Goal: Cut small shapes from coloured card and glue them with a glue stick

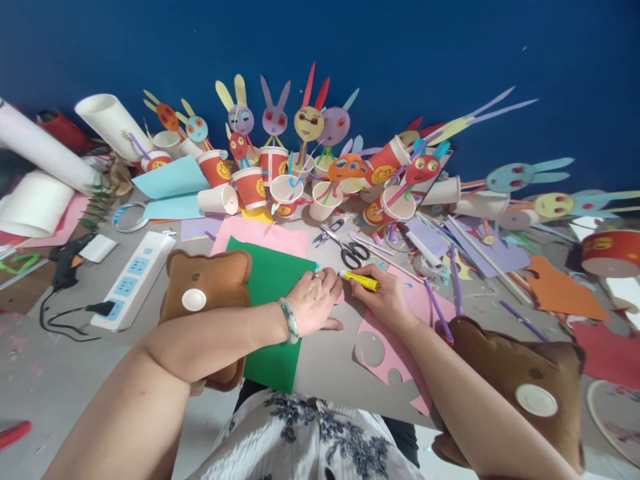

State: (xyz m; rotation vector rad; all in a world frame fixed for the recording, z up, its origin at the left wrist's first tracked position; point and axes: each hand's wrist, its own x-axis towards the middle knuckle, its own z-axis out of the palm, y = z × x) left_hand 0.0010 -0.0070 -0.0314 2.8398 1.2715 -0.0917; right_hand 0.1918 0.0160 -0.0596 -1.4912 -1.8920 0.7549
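My left hand lies over the right edge of a dark green sheet of paper, its thumb apart from the bent fingers. A bangle and a ring are on this arm and hand. Between the fingers of my right hand is a yellow marker with a pale tip pointing left, close to my left fingertips. Whatever lies under those left fingertips is hidden. Below my right forearm spreads a pink sheet with round pieces cut out. Black-handled scissors lie just beyond my hands.
Paper cups with rabbit-faced figures line the blue wall. Brown bear-shaped cushions sit at both sides of the table. At left are a white power strip and a black glue gun. Paper scraps cover the right.
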